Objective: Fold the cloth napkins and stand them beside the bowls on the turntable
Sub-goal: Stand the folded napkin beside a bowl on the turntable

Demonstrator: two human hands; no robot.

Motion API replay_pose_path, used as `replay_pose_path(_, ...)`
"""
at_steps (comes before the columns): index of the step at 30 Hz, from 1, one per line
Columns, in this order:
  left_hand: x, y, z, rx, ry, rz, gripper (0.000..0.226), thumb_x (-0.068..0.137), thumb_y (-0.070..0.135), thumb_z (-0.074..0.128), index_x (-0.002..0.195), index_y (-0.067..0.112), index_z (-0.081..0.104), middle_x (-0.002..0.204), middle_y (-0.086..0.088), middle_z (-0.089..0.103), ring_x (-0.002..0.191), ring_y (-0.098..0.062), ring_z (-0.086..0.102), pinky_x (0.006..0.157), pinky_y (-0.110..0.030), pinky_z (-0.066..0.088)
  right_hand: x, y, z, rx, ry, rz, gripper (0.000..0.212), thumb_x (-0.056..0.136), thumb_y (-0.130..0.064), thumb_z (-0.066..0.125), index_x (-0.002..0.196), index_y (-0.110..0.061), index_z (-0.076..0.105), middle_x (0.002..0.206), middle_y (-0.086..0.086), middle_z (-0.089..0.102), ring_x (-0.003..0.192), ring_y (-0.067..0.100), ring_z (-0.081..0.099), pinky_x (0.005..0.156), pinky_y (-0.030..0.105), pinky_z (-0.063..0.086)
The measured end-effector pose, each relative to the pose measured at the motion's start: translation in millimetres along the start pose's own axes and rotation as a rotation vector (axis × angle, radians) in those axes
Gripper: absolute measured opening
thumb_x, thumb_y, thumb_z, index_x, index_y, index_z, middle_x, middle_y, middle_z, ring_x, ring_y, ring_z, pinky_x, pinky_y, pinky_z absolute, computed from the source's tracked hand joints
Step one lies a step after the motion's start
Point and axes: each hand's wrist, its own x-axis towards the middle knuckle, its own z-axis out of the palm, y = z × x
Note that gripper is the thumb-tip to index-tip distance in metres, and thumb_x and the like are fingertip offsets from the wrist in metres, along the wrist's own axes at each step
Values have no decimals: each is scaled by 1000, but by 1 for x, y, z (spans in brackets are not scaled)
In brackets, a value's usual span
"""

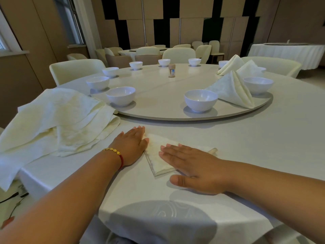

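Cream napkin (159,162): folded, flat on tablecloth (246,147)
left hand (131,147): fingers straight, together, pressing napkin
right hand (191,166): flat, fingers straight, on napkin

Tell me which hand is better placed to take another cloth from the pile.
Left. The left hand lies beside the heap of loose cream cloth napkins; the right hand is farther away.

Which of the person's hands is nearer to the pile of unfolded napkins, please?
Left. The left hand rests flat just right of the pile of unfolded napkins; the right hand lies farther right, across the folded napkin.
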Motion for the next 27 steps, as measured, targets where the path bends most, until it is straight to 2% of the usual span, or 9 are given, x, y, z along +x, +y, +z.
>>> replay_pose_path(5,-22,1,-6,-297,371,115,58,92,35,58,144,24,35,147,0,39,131,-11,37,108,-25,26,-2,-2,-1,13,16,8,89,75,-74,-1,152,-32,-9,158,-17,-18,141,-5,-21,115,19,-14)
replay_pose_path(8,-48,6,-15,-421,337,308,25,76,47,71,100,43,62,110,21,60,102,4,53,91,-17,41,-3,-2,-2,23,15,18,90,73,-74,-1,152,-32,-8,158,-17,-16,139,-7,-21,111,16,-15)
replay_pose_path(10,-63,11,-15,-429,123,374,36,61,66,70,88,43,67,99,25,61,99,3,56,87,-12,44,-2,-3,-1,34,21,18,92,71,-76,-3,152,-31,-7,159,-16,-15,139,-7,-20,112,17,-14)
replay_pose_path(12,-68,12,-11,-353,43,415,44,58,74,67,92,47,64,102,27,59,102,4,54,89,-14,45,-2,-3,-1,34,25,18,94,71,-76,-3,152,-30,-6,159,-16,-14,140,-6,-19,113,17,-14)
replay_pose_path(15,-68,8,-7,-306,136,504,37,70,67,62,98,44,68,104,29,61,102,4,55,95,-17,45,-3,-5,-2,25,29,32,85,79,-71,6,153,-29,-5,159,-16,-14,136,-10,-19,110,14,-15)
replay_pose_path(19,-65,9,0,-37,327,634,34,90,46,48,101,25,72,94,10,71,86,-3,63,103,-36,44,-5,-7,-5,32,34,53,80,86,-69,18,153,-32,-2,159,-17,-10,135,-11,-14,110,15,-11)
replay_pose_path(22,-58,15,1,48,422,624,37,94,41,39,92,23,70,87,8,71,80,-4,63,102,-36,46,0,-10,-5,60,156,116,72,91,-64,40,152,-34,16,158,-13,20,144,6,18,115,24,15)
replay_pose_path(24,-51,21,-8,-83,430,523,51,93,53,28,91,21,69,89,5,70,91,-8,58,102,-18,39,7,-13,-7,73,283,183,52,92,-56,49,132,-26,39,126,-2,55,114,20,53,94,32,44)
replay_pose_path(27,-34,30,-27,-213,371,442,54,85,59,24,85,22,65,80,5,65,78,-11,56,83,-25,46,20,-15,-14,33,447,240,20,97,-41,45,94,-23,37,83,-2,49,79,23,53,66,34,40)
